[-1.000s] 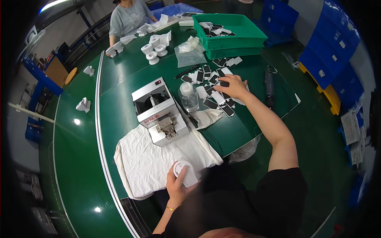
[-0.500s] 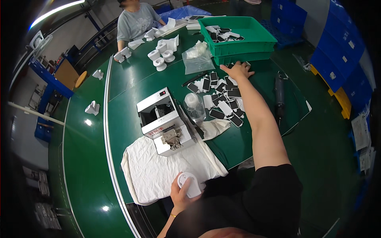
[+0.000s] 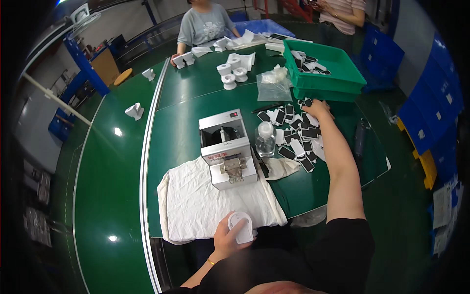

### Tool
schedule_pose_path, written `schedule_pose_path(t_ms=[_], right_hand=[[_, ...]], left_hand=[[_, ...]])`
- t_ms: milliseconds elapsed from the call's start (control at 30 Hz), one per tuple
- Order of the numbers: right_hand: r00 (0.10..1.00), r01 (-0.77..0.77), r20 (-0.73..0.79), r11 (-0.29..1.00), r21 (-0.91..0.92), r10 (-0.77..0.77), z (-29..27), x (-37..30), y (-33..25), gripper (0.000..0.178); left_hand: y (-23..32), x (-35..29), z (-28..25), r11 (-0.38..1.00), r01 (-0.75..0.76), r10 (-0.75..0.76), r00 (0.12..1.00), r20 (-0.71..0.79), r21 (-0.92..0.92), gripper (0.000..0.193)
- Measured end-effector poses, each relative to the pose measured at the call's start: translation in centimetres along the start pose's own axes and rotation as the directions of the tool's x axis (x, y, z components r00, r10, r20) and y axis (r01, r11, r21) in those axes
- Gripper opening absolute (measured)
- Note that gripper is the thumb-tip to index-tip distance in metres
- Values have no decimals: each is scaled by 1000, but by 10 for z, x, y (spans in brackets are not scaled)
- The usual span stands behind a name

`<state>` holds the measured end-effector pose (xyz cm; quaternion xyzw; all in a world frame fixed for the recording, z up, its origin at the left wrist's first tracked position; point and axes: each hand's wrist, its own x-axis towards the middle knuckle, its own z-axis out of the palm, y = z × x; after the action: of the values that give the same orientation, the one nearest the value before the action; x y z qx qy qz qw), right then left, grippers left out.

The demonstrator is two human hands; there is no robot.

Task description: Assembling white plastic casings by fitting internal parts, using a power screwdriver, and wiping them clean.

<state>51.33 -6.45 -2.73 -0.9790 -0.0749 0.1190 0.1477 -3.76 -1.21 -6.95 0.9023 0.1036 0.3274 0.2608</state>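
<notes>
My left hand (image 3: 226,241), low in the view by the white cloth pad (image 3: 191,201), is closed round a white toilet-shaped plastic piece (image 3: 243,228) with a rounded, rimmed face turned up. With my right arm stretched far forward, my right hand (image 3: 319,109) rests at the far edge of a loose pile of flat white-edged pieces with black faces (image 3: 293,153), just in front of the green crate (image 3: 333,88). Its thumb and fingers are apart and bent down, beside a black-faced piece (image 3: 307,102); the fingertips are partly hidden.
A small white-and-black machine (image 3: 227,149) stands on the pad's far edge. Right of it is a clear bottle (image 3: 266,139). A clear plastic bag (image 3: 274,85), several white toilet-shaped pieces (image 3: 229,81) and a dark cylindrical tool (image 3: 362,137) lie around. A co-worker (image 3: 208,24) works across the table.
The view has shifted, so the table sits lower and further right. My right hand's spread fingers have drawn in and bent at the pile's far edge. My left hand keeps the white piece.
</notes>
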Motion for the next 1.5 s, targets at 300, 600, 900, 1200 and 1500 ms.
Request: schedule_pose_path(t_ms=[300,600,900,1200,1500], right_hand=[[974,-217,-64,976,28,219,11,-14,-38,71],[989,103,-113,993,61,-95,23,9,-12,35],[916,398,-203,855,332,-347,24,19,8,24],[785,342,332,813,471,-523,-33,-58,-41,44],[758,650,-52,745,154,-650,49,-41,-97,72]], left_hand=[[1,-5,0,1000,3,-2,1000,21,-15,70],[-3,-3,2,1000,21,-21,999,26,-16,71],[2,-1,1,998,22,-21,1000,7,-65,73],[-4,-8,0,998,40,-41,999,-14,-54,78],[1,-1,3,997,28,-28,1000,0,-74,76]])
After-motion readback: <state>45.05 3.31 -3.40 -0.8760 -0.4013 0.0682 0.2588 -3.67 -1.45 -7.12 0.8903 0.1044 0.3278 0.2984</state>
